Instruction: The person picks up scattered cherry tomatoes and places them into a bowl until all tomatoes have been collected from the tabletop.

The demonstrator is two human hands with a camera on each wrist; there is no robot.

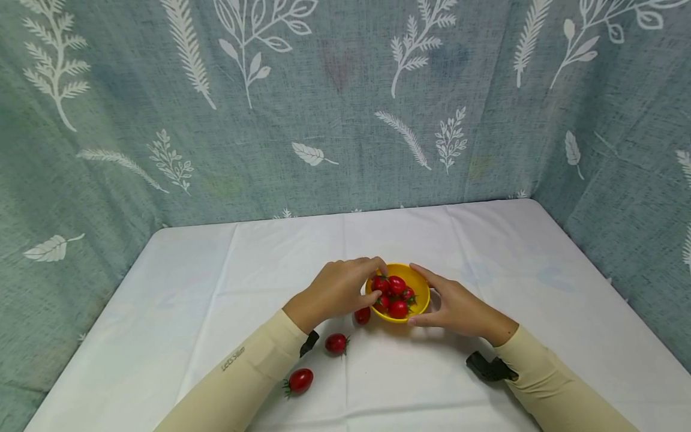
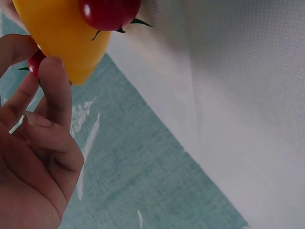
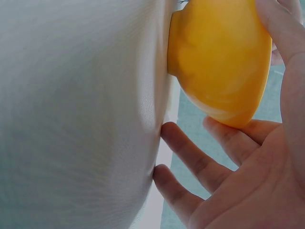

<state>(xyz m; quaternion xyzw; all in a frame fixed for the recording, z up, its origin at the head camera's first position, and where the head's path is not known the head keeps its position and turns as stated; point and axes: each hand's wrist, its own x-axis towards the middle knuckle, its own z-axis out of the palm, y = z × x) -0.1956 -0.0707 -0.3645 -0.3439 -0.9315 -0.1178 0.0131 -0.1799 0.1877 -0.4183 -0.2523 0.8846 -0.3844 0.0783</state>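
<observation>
A yellow bowl (image 1: 418,287) stands on the white cloth with several red cherry tomatoes (image 1: 398,309) in it. My left hand (image 1: 337,289) reaches over its left rim, thumb and fingertips around a cherry tomato (image 1: 380,284); in the left wrist view, that tomato (image 2: 34,63) shows between the fingers, mostly hidden. My right hand (image 1: 459,305) holds the bowl from the right, thumb at the near side and index finger at the far side. In the right wrist view, two lower fingers (image 3: 190,155) stretch down to the cloth beside the bowl's foot.
Left of the bowl, three cherry tomatoes lie in a slanting row: one close to the bowl (image 1: 362,315), a middle tomato (image 1: 337,344) and a nearer tomato (image 1: 299,381). A leaf-patterned green curtain (image 1: 345,120) hangs behind and beside the white table (image 1: 540,270).
</observation>
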